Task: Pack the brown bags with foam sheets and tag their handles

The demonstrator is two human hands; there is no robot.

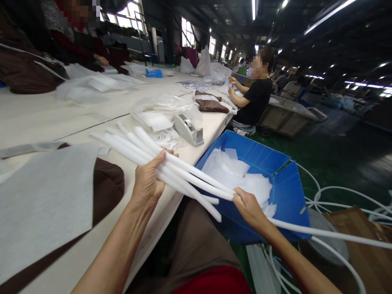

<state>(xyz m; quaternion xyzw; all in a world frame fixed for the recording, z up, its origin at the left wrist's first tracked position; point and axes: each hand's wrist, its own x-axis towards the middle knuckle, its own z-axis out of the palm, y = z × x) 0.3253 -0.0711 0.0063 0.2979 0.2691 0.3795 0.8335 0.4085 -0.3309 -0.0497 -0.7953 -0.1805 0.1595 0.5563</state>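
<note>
Both hands [148,179] [249,206] grip foam rods [171,165], pointing up-left.

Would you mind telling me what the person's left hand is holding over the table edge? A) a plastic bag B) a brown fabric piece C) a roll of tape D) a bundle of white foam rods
D: the left hand grips a fanned bundle of white foam rods, while the right hand holds a longer one.

There is one camera, worn on the person's head. It looks forward and down, tipped a little to one side. It is very close to the left hand [148,179] and right hand [249,208]. The long bench [45,118] runs away on the left, and the big hall is far behind.
</note>
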